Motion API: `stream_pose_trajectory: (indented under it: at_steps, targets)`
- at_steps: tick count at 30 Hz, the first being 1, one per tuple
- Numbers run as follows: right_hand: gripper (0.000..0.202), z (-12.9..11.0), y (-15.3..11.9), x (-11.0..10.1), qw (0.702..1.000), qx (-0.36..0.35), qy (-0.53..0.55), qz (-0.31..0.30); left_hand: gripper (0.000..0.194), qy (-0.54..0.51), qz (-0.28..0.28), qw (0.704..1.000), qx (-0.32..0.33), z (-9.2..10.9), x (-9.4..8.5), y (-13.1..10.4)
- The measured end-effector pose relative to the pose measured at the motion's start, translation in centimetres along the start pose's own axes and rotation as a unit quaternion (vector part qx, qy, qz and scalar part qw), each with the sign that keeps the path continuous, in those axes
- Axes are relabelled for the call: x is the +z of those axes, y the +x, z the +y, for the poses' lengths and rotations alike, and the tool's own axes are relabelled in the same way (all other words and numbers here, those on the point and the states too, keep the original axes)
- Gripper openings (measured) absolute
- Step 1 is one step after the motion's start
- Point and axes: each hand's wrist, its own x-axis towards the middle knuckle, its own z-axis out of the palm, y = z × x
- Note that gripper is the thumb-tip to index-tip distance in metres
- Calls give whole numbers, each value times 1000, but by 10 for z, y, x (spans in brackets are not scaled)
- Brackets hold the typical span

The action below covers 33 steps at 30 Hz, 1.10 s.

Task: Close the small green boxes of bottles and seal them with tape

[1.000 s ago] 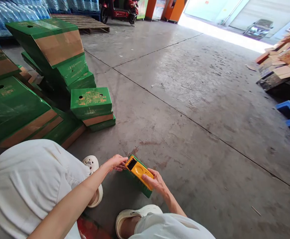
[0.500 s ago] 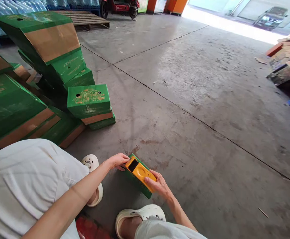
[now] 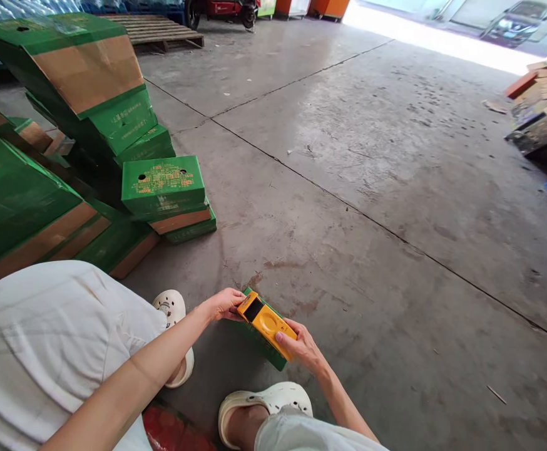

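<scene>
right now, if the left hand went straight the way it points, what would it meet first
The yellow device: the left hand's fingers seem to be at its end. The green box looks just beneath, though depth is unclear.

Cartons (image 3: 90,69) stand stacked on the floor (image 3: 348,282) at left, a pallet (image 3: 161,28) behind them. Between left hand (image 3: 225,305) and right hand (image 3: 301,346) (both touching it), a handheld device (image 3: 268,322) overlies a box (image 3: 263,347). One shoe (image 3: 173,305) sits left of that box.
</scene>
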Motion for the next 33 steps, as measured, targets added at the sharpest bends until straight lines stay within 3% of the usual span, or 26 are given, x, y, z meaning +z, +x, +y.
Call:
stream_pose_trajectory:
  at_steps: [11,17,24,27,30,33]
  targets:
    - [68,1,0,-2,1000,1,23,-20,55,57,52,994,82,-3,0,0]
    - [67,-1,3,-2,1000,3,1,-13,43,91,87,984,127,-1,-2,6]
    - [71,-3,-5,-8,999,38,12,-18,31,128,101,974,155,2,8,15]
    - [71,1,-15,-16,999,43,-9,-10,26,139,134,966,171,14,-16,13]
    - [70,6,-27,-23,998,49,-37,4,27,147,195,949,200,33,-64,5]
    - [70,6,-35,-25,997,53,-47,12,30,159,219,938,216,44,-103,-3]
